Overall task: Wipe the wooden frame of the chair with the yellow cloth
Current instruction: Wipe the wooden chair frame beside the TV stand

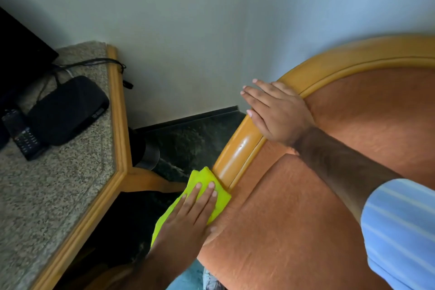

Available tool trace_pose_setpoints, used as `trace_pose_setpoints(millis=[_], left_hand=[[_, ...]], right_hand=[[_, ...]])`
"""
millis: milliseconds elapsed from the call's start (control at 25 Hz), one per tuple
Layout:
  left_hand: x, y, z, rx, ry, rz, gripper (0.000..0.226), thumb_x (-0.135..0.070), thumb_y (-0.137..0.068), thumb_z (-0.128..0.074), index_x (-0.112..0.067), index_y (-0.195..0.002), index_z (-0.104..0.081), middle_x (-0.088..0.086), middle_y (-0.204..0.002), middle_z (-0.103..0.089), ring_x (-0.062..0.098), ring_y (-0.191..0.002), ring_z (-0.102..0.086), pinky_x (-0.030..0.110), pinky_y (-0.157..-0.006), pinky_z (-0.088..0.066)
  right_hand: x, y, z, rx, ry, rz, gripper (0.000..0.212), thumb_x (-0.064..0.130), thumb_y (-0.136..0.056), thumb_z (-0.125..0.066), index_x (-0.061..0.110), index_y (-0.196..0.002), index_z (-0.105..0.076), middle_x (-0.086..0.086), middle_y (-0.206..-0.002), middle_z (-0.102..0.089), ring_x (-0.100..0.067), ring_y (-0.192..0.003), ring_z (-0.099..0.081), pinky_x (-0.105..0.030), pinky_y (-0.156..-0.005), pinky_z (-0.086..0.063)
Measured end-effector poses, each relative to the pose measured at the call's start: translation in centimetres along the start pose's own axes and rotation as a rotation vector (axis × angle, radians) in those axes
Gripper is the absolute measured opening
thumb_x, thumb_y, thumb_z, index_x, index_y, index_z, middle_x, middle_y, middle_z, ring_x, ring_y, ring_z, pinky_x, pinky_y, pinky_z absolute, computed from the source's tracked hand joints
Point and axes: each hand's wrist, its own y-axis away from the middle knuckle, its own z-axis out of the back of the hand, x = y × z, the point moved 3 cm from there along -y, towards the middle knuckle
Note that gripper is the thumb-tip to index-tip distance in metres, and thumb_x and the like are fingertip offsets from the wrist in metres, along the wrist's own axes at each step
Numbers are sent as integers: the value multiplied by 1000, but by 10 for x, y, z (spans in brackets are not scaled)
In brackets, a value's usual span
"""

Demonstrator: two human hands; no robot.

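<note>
The chair has a curved, glossy wooden frame (237,153) around orange upholstery (294,207). My left hand (188,216) lies flat on the folded yellow cloth (204,179) and presses it against the lower left part of the frame. The cloth hangs down past the frame under my palm. My right hand (277,110) rests flat on the frame higher up, fingers spread and pointing left, holding nothing. A blue striped sleeve (400,231) covers my right upper arm.
A granite-topped table with a wooden edge (117,125) stands left of the chair. On it lie a black box (68,110), a remote control (23,134), cables and a dark screen. A pale wall is behind; dark floor (193,141) shows between table and chair.
</note>
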Motion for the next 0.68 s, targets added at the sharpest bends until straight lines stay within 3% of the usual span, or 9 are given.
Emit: trace_pose_setpoints(millis=[120,200,280,400,560,680], left_hand=[[-4,-43,7,-57,69,9,65,-46,-106,-38,-11,-160,-28,6,-170,-20,32,-156,-25,48,-114,-47],[-14,-102,29,-136,160,43,66,-44,-108,-35,-9,-161,-17,7,-172,-12,32,-159,-13,47,-126,-31],[-13,-130,40,-224,264,115,65,-41,-107,-39,-7,-160,-23,6,-171,-17,28,-159,-14,39,-130,-19],[-13,-63,14,-127,118,98,62,-40,-107,-38,-9,-160,-25,6,-170,-21,28,-158,-17,43,-129,-25],[9,54,-19,45,-18,-41,59,-42,-107,-30,-11,-157,-28,6,-166,-34,35,-152,-34,45,-116,-34],[4,-3,-10,90,-60,-96,61,-39,-111,-14,-6,-161,-15,13,-172,-18,36,-159,-12,51,-127,-27]], right_hand=[[-2,2,-5,-29,-10,3,48,35,-109,-35,12,-143,-58,-1,-150,-61,-24,-143,-53,-45,-113,-45],[-4,2,-6,-58,0,12,47,34,-108,-37,12,-142,-59,-2,-149,-62,-24,-142,-54,-45,-112,-46],[-2,1,-8,-61,-7,26,47,34,-107,-38,11,-142,-59,-3,-148,-63,-25,-141,-55,-44,-111,-47],[-3,1,-5,-27,-16,12,49,35,-107,-36,11,-143,-58,-4,-150,-61,-24,-143,-53,-44,-114,-44],[-1,1,-3,1,-30,-21,51,36,-108,-33,10,-145,-56,-4,-151,-60,-23,-145,-51,-44,-117,-42],[-1,0,-3,-28,-54,-17,50,36,-108,-34,10,-143,-58,-4,-149,-62,-24,-143,-53,-45,-115,-44]])
